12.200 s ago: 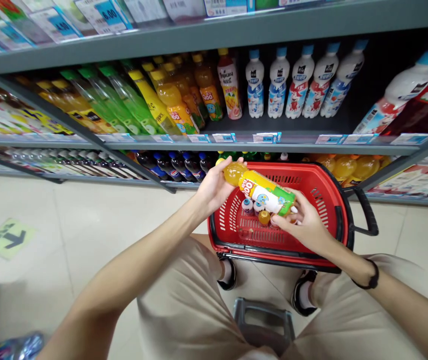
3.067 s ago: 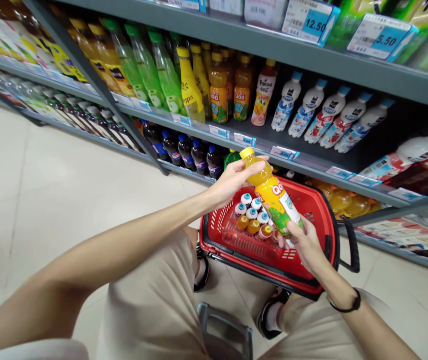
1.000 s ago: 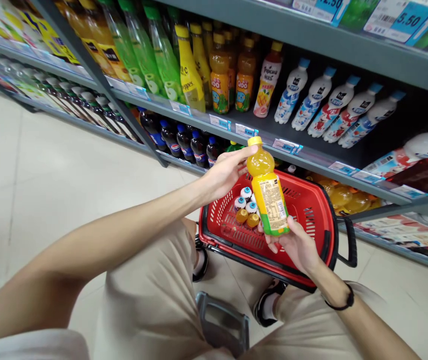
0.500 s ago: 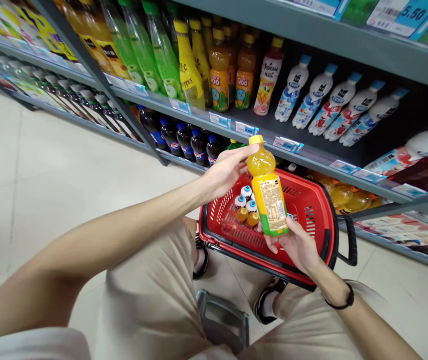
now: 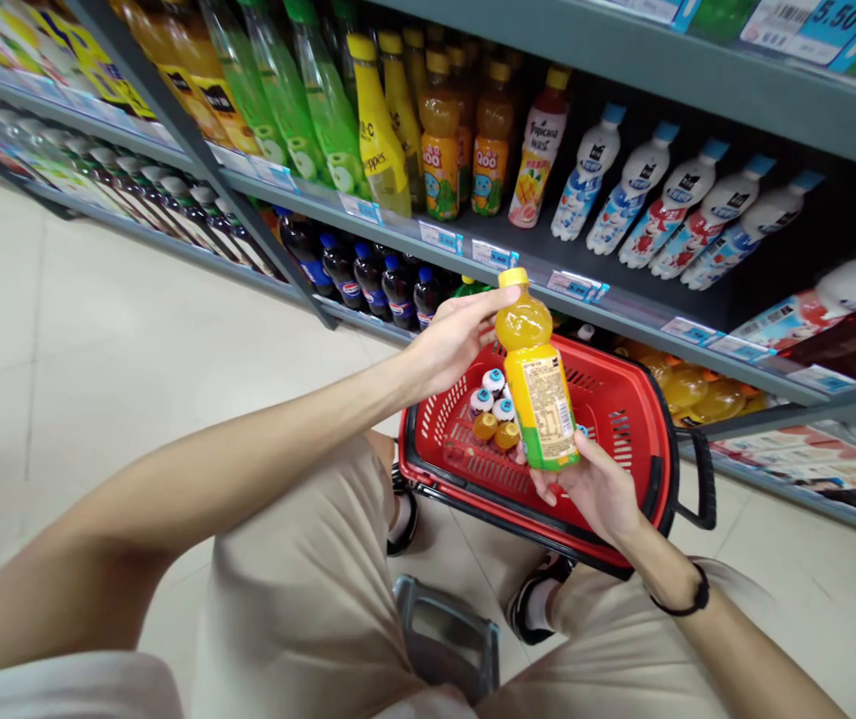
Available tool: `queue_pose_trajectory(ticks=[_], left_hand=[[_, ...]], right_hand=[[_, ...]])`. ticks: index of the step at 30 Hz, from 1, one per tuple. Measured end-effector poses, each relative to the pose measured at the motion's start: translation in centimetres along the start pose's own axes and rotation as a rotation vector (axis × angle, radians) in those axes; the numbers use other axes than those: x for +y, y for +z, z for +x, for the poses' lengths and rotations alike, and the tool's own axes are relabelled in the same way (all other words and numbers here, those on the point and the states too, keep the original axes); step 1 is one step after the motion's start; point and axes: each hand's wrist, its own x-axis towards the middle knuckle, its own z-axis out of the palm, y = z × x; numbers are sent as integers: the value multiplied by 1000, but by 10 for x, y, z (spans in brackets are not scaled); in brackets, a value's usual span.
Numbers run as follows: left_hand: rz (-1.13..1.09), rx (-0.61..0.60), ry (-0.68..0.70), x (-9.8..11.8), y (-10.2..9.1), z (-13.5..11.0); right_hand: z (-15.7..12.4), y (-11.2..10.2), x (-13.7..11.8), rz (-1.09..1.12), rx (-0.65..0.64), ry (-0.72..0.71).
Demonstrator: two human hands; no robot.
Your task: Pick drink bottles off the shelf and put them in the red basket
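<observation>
A juice bottle (image 5: 543,389) with a yellow cap, orange-yellow drink and a yellow-green label is held tilted above the red shopping basket (image 5: 622,389). The back of its label, with small print and a barcode, faces me. My left hand (image 5: 461,340) grips it near the cap and neck, with some fingers hidden behind. Around the lower end closes my right hand (image 5: 592,484), its thumb on the side and fingers underneath. Inside the basket, below the bottle, stand several small bottles (image 5: 493,407) with white-and-blue or orange tops.
Beyond the basket runs a grey shelf (image 5: 398,210) with price tags. It carries green bottles (image 5: 323,110), yellow bottles (image 5: 379,130), Qoo bottles (image 5: 438,150) and white bottles (image 5: 588,175). Pepsi bottles (image 5: 398,292) stand lower down. A grey stool (image 5: 449,639) is between my legs.
Almost nothing differs. Both hands keep the juice bottle in the same place over the basket, and the view has shifted only very slightly.
</observation>
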Motion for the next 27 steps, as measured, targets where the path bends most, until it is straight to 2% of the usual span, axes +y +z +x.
queue_pose_trajectory(ticks=[5,7,11,17,19,23,27], left_hand=[[-4,-4,7,1,1,0],[3,-15,4,1,1,0],[18,-66,24,3,0,0],[24,-168,163,5,0,-2],[62,-214,203,6,2,-6],[131,-370,238,13,7,-18],[159,-462,253,20,12,-27]], right_hand=[[-1,2,0,12,3,-5],[-1,2,2,-20,40,-43],[2,-2,8,-112,186,-188],[11,-10,18,-292,409,-358],[12,-13,24,-357,439,-422],[13,-21,34,-523,459,-457],[13,-28,30,-762,578,-546]])
